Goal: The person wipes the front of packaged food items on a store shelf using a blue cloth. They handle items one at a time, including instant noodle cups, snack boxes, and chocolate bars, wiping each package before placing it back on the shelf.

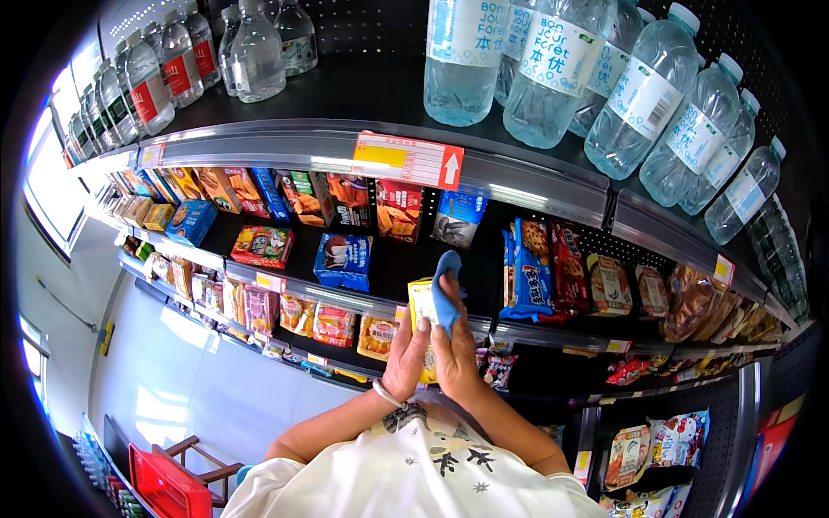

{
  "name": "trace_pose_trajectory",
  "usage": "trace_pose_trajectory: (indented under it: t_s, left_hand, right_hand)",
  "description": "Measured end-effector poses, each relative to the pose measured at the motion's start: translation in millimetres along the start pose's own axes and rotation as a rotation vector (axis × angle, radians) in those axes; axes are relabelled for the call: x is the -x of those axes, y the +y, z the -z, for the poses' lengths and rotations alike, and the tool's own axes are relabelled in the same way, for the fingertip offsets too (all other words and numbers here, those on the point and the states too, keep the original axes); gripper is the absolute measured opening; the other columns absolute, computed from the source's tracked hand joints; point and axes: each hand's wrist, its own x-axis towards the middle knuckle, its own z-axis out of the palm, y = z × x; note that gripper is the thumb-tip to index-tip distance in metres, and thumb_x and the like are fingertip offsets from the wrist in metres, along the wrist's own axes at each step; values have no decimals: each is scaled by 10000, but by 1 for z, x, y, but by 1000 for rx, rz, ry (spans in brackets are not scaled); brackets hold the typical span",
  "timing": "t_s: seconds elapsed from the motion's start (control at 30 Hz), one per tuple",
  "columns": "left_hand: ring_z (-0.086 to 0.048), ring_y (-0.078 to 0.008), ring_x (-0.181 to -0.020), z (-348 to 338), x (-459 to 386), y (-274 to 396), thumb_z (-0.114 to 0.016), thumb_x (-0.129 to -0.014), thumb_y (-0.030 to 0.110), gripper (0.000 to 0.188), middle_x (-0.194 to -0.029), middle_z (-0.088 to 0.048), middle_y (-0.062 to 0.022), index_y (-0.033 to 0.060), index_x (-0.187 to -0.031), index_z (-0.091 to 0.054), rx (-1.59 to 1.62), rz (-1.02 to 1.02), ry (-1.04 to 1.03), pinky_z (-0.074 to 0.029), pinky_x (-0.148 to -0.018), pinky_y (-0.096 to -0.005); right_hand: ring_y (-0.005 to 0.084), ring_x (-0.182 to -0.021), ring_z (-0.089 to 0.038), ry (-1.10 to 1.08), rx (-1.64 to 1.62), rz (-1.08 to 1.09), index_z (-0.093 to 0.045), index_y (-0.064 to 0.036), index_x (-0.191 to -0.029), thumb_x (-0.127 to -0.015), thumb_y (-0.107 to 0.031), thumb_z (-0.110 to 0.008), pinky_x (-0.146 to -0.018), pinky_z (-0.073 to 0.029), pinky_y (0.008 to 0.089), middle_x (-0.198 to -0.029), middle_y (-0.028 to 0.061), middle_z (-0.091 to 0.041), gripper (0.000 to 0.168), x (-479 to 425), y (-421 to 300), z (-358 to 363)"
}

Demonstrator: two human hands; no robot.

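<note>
My left hand (407,356) grips a yellow and white snack package (422,302) from its left side, thumb on its front. A folded blue cloth (447,291) is in my right hand (455,353), pressed against the package's right edge. Both hands are close together before the middle shelf. Just behind them a blue and grey box (459,217) stands on that shelf. To the left lie a blue biscuit box (344,261) and a red and green box (262,246).
Large water bottles (560,65) stand on the upper shelf, whose edge (544,184) juts out above my hands. Blue cookie packs (532,269) are at the right. Packaged breads (377,335) fill the shelf below. A red plastic basket (165,482) sits by a wooden stool (201,463) at lower left.
</note>
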Motion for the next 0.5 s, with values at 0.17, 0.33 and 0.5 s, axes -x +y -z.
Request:
trace_pose_trajectory:
  t_s: [0.17,0.33,0.5]
  left_hand:
    - [-466,-186,-1266,1,-18,-2,-389,-1035,438,592,-1384,-487,-107,27,-1460,-345,163,80,-10,-358,-1066,-319]
    - [-560,-157,-1081,3,-48,18,-461,-1021,416,594,-1230,-540,-95,67,-1465,-278,235,29,-12,-491,-883,-281]
    - [-517,-170,-1190,-10,-45,12,-428,-1024,426,625,-1361,-502,-107,74,-1511,-257,112,32,-50,-438,-969,-295]
  right_hand:
    - [381,-1435,-268,-21,186,-9,-314,-24,-1481,-989,-259,-509,-1152,-259,437,-1553,225,-248,579,11,5,4]
    - [360,-1390,-361,10,114,-104,-279,15,-1472,-954,-175,-576,-1117,-317,409,-1523,245,-299,627,31,19,-9]
    - [226,-1213,-545,172,-267,-234,-348,13,-1422,-989,-148,-551,-1006,-436,342,-1354,161,-524,504,24,32,0]
